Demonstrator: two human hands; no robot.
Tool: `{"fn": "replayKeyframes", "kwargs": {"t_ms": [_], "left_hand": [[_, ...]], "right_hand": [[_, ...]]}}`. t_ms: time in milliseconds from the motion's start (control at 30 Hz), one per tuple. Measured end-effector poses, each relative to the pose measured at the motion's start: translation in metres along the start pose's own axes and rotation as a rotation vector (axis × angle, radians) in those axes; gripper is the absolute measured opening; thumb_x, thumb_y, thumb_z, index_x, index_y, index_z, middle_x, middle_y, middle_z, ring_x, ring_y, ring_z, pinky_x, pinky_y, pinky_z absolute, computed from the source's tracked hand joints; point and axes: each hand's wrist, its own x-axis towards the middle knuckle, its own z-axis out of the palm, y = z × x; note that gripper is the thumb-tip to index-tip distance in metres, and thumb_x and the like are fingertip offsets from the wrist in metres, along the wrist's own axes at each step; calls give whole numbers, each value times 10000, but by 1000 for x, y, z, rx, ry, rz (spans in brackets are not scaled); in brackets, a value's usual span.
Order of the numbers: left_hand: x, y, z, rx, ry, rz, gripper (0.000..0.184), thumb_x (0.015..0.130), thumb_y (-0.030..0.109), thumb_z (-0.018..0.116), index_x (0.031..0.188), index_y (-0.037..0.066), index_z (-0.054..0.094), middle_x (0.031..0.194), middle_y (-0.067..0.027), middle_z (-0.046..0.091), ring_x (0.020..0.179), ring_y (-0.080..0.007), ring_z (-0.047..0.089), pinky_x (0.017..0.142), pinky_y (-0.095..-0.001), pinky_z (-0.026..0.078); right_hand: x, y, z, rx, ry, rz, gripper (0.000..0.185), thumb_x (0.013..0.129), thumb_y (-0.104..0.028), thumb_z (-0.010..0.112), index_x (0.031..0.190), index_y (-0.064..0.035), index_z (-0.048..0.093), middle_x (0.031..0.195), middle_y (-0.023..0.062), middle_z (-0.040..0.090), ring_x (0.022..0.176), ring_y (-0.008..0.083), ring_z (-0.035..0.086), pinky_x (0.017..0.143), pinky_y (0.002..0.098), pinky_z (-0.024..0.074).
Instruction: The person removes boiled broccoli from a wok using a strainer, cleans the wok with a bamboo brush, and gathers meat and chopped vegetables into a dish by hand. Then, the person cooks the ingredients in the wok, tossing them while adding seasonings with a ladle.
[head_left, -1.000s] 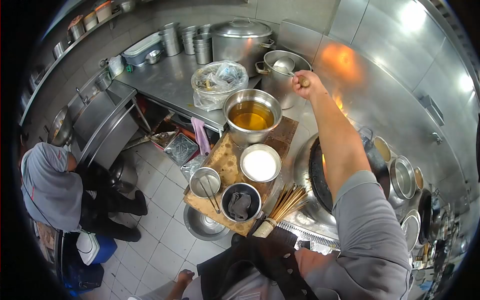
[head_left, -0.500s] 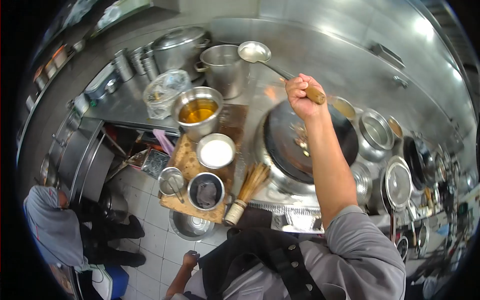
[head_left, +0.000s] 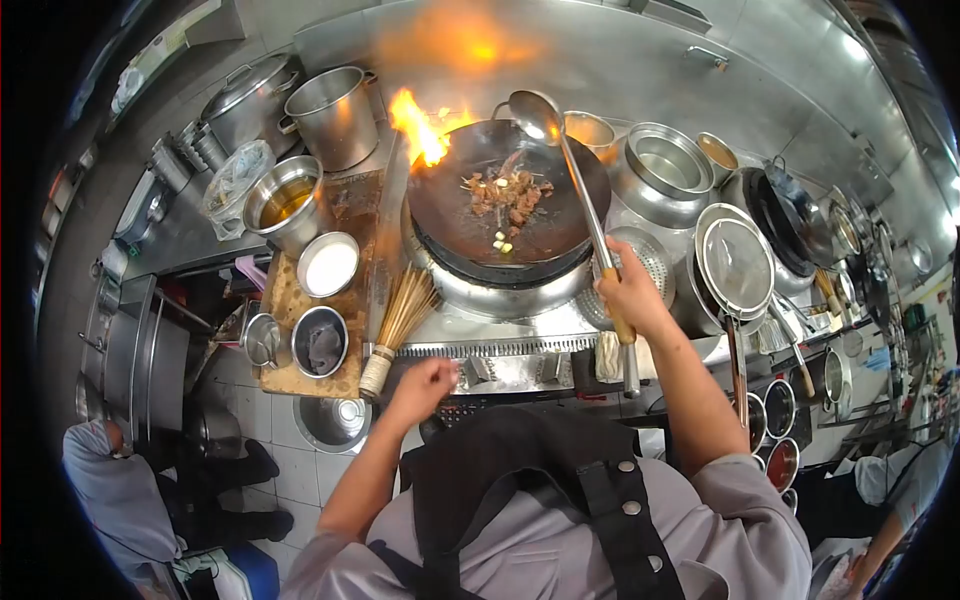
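Note:
My right hand (head_left: pixel 636 288) grips the wooden handle of a long steel ladle (head_left: pixel 580 185). The ladle's bowl is over the far right rim of a dark wok (head_left: pixel 460 225) on the burner. Browned meat pieces (head_left: pixel 518 197) lie in the wok, with a few pale, yellowish bits nearer me. Flames (head_left: pixel 425 132) rise at the wok's left rim. My left hand (head_left: pixel 425 388) is curled closed at the stove's front edge, with nothing visible in it.
Left of the wok, a wooden board (head_left: pixel 275 375) bears a pot of amber liquid (head_left: pixel 287 205), a white-filled bowl (head_left: pixel 328 266) and a bamboo brush (head_left: pixel 395 325). Strainers (head_left: pixel 738 265) and pots stand right. Another person (head_left: pixel 110 490) is at lower left; another's arm shows lower right.
My right hand has lowered and the ladle has swung to the wok's far right rim. Flames have flared up at the wok. My left hand has risen to the stove's front, and the view has shifted.

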Motion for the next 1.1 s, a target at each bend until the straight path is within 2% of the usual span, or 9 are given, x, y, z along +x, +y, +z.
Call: {"fn": "replayKeyframes", "kwargs": {"t_ms": [167,233,333,433,600,767,833,900,1100], "left_hand": [[82,131,17,434,413,770,225,895,145,687,1090,32,688,988,-121,664,959,-330,624,887,-415,502],[120,147,29,489,468,930,187,898,174,687,1029,40,693,954,-113,671,955,-323,618,868,-425,485],[151,124,43,654,301,710,143,912,194,674,970,67,701,922,-106,682,917,-327,630,811,-431,476],[148,129,39,574,293,799,160,925,234,657,907,83,705,877,-86,687,874,-322,633,766,-430,464],[171,105,24,534,208,729,228,883,248,663,740,74,630,750,-101,663,789,-319,634,727,-460,449],[163,98,11,480,220,838,152,874,208,693,926,66,703,896,-107,663,882,-321,614,784,-452,469],[156,90,-10,423,191,889,335,853,157,727,1160,36,669,1132,-138,632,1049,-344,576,895,-443,482],[122,79,-37,367,319,950,408,845,150,750,1224,36,651,1215,-150,615,1143,-363,559,978,-442,476],[11,-7,-131,224,160,537,338,897,184,749,1194,44,671,1122,-139,666,1045,-306,662,893,-360,533]], "right_hand": [[-6,44,-11,-88,146,10,717,823,-66,637,1494,-55,385,854,141,635,646,202,624,599,344,515],[1,44,3,-69,159,28,727,816,-66,636,1496,-49,379,815,122,627,621,201,606,578,340,508],[17,45,4,425,-118,155,675,851,-18,630,1472,-16,363,769,83,597,581,171,569,509,325,489],[18,29,-12,583,-133,155,618,883,11,619,1451,-60,388,707,72,583,495,174,548,447,297,459],[27,3,14,269,56,-1,649,858,-1,639,1452,-52,384,737,62,587,529,138,538,475,281,461],[57,-63,60,278,4,-29,627,867,-13,630,1444,-55,387,747,63,600,531,131,547,480,272,461],[87,-93,96,342,-21,-111,624,869,-11,624,1445,-65,388,741,64,603,520,135,550,475,268,456],[118,-137,128,434,-110,-123,625,864,-39,646,1437,-63,398,747,61,596,551,146,571,495,290,479],[266,-257,259,296,-197,-190,572,830,-17,672,1356,27,452,760,96,606,563,166,572,500,328,500]]}}
